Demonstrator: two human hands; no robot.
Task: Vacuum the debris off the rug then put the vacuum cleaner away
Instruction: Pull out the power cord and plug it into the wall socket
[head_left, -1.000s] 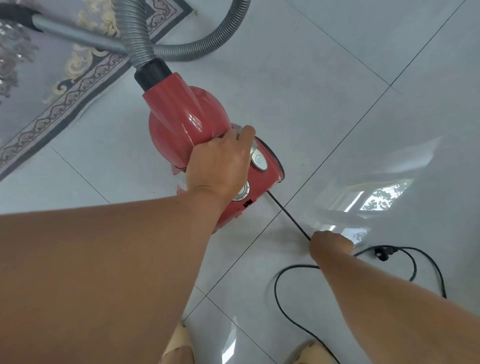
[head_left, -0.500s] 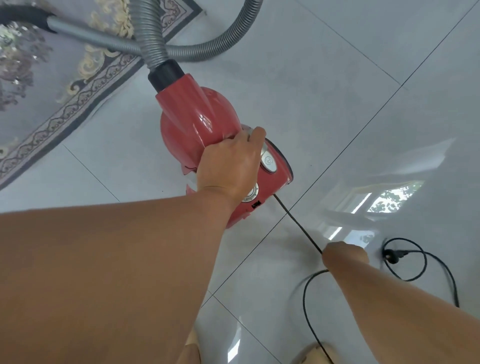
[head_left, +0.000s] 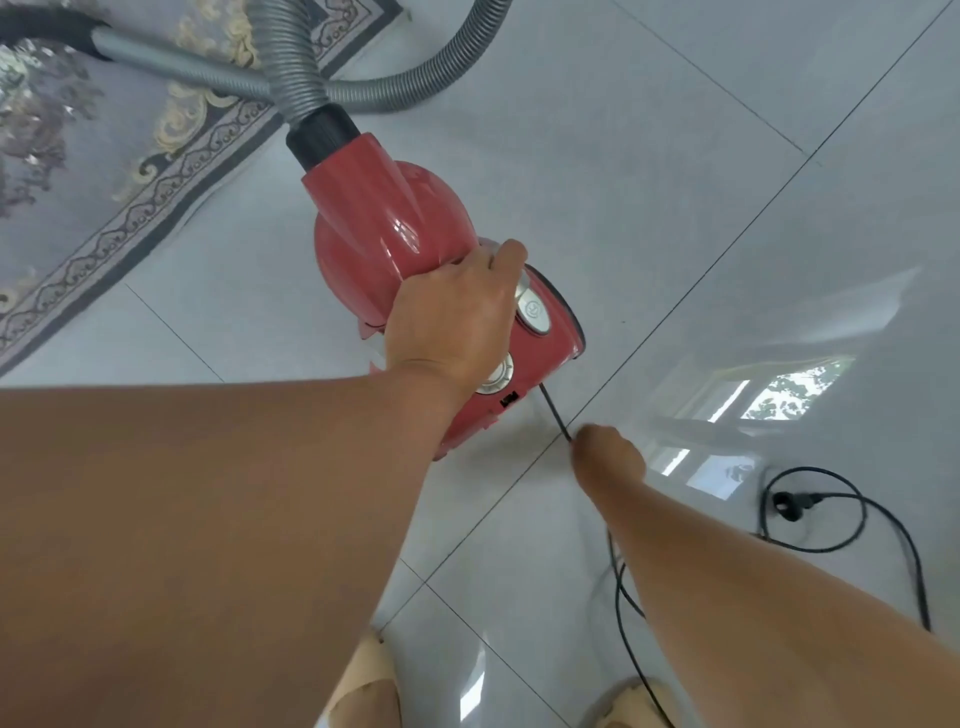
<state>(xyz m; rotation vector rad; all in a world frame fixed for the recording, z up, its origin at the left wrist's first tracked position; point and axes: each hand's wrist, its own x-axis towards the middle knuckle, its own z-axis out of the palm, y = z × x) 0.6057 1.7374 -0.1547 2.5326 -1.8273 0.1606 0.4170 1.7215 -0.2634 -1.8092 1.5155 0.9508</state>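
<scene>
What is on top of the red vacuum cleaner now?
The left hand grips the top of the vacuum cleaner; a silver button and part of a dial show beside it. What the palm covers cannot be seen.

The vacuum (head_left: 395, 234) has a glossy red plastic shell, with silvery, metal-look buttons (head_left: 532, 312) at its near end. Its hose (head_left: 296, 67) is ribbed grey plastic, joined by a matt black collar (head_left: 322, 137). The cord (head_left: 883, 519) is thin, black and matt. The rug (head_left: 78, 156), far left, is matt woven cloth. The floor (head_left: 675, 156) is smooth, mirror-glossy tile.
</scene>
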